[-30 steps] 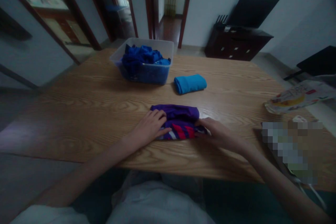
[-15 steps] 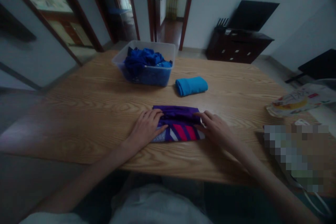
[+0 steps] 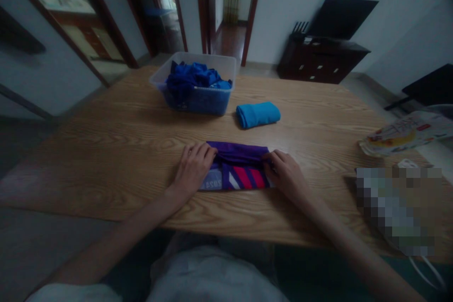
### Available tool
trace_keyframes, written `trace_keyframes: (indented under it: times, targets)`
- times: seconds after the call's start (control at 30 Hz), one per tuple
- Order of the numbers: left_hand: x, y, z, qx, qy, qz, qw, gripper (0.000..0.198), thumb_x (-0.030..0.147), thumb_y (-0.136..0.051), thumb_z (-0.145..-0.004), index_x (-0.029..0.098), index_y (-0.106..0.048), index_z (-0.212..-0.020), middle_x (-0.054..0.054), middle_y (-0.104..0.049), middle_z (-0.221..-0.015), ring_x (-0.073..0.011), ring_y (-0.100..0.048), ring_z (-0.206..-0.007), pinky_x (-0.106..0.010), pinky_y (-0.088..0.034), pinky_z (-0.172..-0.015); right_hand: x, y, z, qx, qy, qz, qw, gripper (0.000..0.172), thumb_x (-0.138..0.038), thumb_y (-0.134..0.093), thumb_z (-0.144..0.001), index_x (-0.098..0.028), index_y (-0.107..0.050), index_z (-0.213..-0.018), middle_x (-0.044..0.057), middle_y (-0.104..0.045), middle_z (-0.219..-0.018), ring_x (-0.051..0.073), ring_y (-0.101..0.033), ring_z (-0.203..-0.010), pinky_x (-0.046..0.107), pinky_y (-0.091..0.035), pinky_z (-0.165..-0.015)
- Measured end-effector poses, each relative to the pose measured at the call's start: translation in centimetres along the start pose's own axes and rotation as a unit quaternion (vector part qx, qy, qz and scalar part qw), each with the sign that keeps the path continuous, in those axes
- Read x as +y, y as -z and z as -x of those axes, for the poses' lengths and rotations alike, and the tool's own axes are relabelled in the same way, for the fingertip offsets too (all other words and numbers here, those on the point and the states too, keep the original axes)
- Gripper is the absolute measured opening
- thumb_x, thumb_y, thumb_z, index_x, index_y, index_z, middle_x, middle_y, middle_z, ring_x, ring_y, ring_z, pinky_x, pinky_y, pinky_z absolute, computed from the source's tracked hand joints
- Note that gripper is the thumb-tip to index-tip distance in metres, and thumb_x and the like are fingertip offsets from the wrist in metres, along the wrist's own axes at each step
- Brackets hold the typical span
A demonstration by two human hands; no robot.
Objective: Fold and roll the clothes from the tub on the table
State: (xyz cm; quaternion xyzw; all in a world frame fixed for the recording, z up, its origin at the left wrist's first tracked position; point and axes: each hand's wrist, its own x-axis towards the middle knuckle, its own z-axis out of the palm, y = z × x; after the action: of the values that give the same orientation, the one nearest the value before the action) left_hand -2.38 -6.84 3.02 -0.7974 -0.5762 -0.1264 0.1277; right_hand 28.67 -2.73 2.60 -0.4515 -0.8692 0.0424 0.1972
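Observation:
A purple cloth (image 3: 244, 153) with pink and white stripes and a grey printed patch lies folded on the wooden table (image 3: 127, 151), in front of my body. My left hand (image 3: 194, 165) pinches its folded upper layer at the left end. At the right end my right hand (image 3: 285, 172) has its fingers closed on the same fold. Behind the purple cloth sits a rolled light-blue cloth (image 3: 260, 114), touched by neither hand.
A clear plastic bin (image 3: 208, 101) full of blue cloths (image 3: 194, 75) stands at the back left of the table. On the right are a food package (image 3: 399, 137) and a blurred-out item (image 3: 396, 207) with white cords. A dark cabinet (image 3: 318, 59) stands beyond.
Both hands have drawn their fingers in on the purple cloth's fold. The fold's edge now looks straighter, and more of the grey printed patch shows.

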Motion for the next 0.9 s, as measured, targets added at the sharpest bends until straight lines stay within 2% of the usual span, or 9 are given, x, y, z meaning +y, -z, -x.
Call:
trace_keyframes:
  times: [0.1, 0.17, 0.27, 0.4, 0.47, 0.53, 0.7, 0.83, 0.9]
  targets:
    - [0.1, -0.2, 0.2, -0.020, 0.008, 0.023, 0.999, 0.026, 0.010, -0.048, -0.105, 0.015, -0.068, -0.120, -0.014, -0.070, -0.115, -0.0325, -0.064, -0.113, -0.048, -0.048, -0.101, -0.3, -0.3, 0.3, -0.044, -0.001, 0.001, 0.999, 0.023, -0.021, -0.047, -0.108, -0.019, -0.065, -0.123, 0.013, -0.068, -0.113, 0.026, -0.069, -0.088, 0.038, -0.055, -0.077]
    - [-0.1, -0.1, 0.4, -0.010, 0.027, 0.055, 0.998, 0.027, 0.013, -0.049, -0.105, 0.015, -0.066, -0.126, -0.015, -0.069, -0.122, -0.0319, -0.063, -0.117, -0.047, -0.047, -0.105, -0.6, -0.2, 0.8, -0.037, 0.002, 0.013, 0.999, 0.028, -0.029, -0.045, -0.111, -0.020, -0.062, -0.132, 0.015, -0.066, -0.117, 0.027, -0.069, -0.091, 0.040, -0.057, -0.079]
    - [-0.8, 0.8, 1.4, 0.012, 0.071, 0.076, 0.995, 0.030, 0.035, -0.053, -0.108, 0.016, -0.063, -0.129, -0.016, -0.067, -0.128, -0.0344, -0.061, -0.121, -0.049, -0.048, -0.107, -0.9, 0.5, 2.1, -0.001, -0.010, 0.010, 1.000, 0.035, -0.039, -0.049, -0.111, -0.020, -0.055, -0.140, 0.017, -0.066, -0.120, 0.031, -0.069, -0.100, 0.046, -0.059, -0.086]
    - [-2.2, 2.3, 4.3, -0.074, 0.083, 0.123, 0.986, 0.048, 0.059, -0.058, -0.104, 0.020, -0.060, -0.133, -0.013, -0.069, -0.127, -0.0361, -0.064, -0.118, -0.053, -0.050, -0.102, -0.5, 1.2, 4.2, -0.018, -0.025, -0.081, 0.996, 0.039, -0.039, -0.059, -0.107, -0.024, -0.053, -0.142, 0.015, -0.070, -0.124, 0.032, -0.071, -0.110, 0.050, -0.060, -0.093]
    - [-2.6, 2.7, 5.5, -0.110, 0.070, 0.167, 0.977, 0.046, 0.055, -0.059, -0.105, 0.024, -0.057, -0.140, -0.010, -0.070, -0.131, -0.0338, -0.066, -0.120, -0.051, -0.050, -0.103, -0.4, 1.5, 4.7, -0.029, -0.039, -0.121, 0.991, 0.035, -0.035, -0.058, -0.107, -0.025, -0.055, -0.141, 0.013, -0.071, -0.125, 0.030, -0.071, -0.110, 0.048, -0.060, -0.093]
    - [-2.8, 2.9, 6.0, -0.108, 0.078, 0.191, 0.973, 0.042, 0.047, -0.059, -0.107, 0.026, -0.055, -0.142, -0.009, -0.072, -0.128, -0.0319, -0.068, -0.118, -0.050, -0.050, -0.104, -0.4, 1.8, 4.8, -0.035, -0.055, -0.151, 0.986, 0.029, -0.031, -0.055, -0.107, -0.025, -0.060, -0.135, 0.012, -0.072, -0.121, 0.029, -0.071, -0.107, 0.045, -0.060, -0.091]
    - [-3.0, 1.7, 4.3, -0.088, 0.096, 0.231, 0.964, 0.023, 0.039, -0.059, -0.105, 0.024, -0.066, -0.122, -0.007, -0.076, -0.116, -0.0289, -0.071, -0.104, -0.047, -0.052, -0.099, -0.5, 2.0, 4.0, -0.038, -0.079, -0.212, 0.973, 0.018, -0.031, -0.055, -0.106, -0.024, -0.064, -0.120, 0.010, -0.074, -0.107, 0.025, -0.071, -0.092, 0.038, -0.058, -0.077]
    - [-3.4, 0.7, 3.3, -0.118, 0.093, 0.238, 0.960, 0.016, 0.033, -0.060, -0.103, 0.022, -0.065, -0.113, -0.008, -0.074, -0.113, -0.0293, -0.070, -0.107, -0.048, -0.053, -0.099, -0.1, 1.2, 3.5, -0.028, -0.096, -0.163, 0.982, 0.022, -0.034, -0.055, -0.105, -0.022, -0.058, -0.124, 0.006, -0.069, -0.089, 0.023, -0.066, -0.074, 0.035, -0.053, -0.065]
    - [-3.9, 1.0, 2.9, -0.105, 0.079, 0.234, 0.963, 0.021, 0.030, -0.061, -0.101, 0.021, -0.063, -0.119, -0.009, -0.071, -0.119, -0.0298, -0.067, -0.115, -0.049, -0.053, -0.103, 0.1, 1.2, 3.2, -0.006, -0.083, -0.111, 0.990, 0.031, -0.034, -0.059, -0.102, -0.022, -0.055, -0.130, 0.008, -0.067, -0.094, 0.026, -0.068, -0.080, 0.039, -0.056, -0.069]
